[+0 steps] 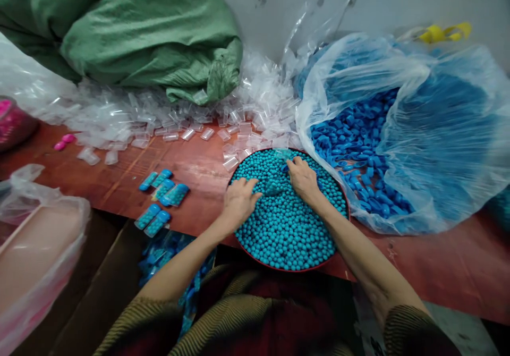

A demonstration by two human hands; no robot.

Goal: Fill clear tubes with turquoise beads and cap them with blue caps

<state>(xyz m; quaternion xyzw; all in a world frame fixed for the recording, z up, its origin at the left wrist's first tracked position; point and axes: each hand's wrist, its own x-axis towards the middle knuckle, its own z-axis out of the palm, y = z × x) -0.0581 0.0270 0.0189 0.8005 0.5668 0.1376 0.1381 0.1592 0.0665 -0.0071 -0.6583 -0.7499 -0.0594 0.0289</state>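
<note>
My left hand (240, 203) is over the left side of a round red-rimmed tray (279, 269) full of turquoise beads (287, 234). Its thumb and fingers curl around the near end of what looks like a small clear container with beads (273, 186), blurred against the beads. My right hand (303, 179) reaches across the far part of the tray, fingers pinched on a small blue cap (284, 168), partly hidden by the fingertips. Bead-filled containers with blue caps (174, 195) lie on the table left of the tray.
Empty clear containers (207, 133) are heaped behind the tray, under a green sack (151, 37). At right, an open plastic bag (446, 133) holds blue caps (354, 133). A plastic-lined box (43, 239) stands at left; pink pieces (64, 142) lie near a pink-filled bowl (16, 125).
</note>
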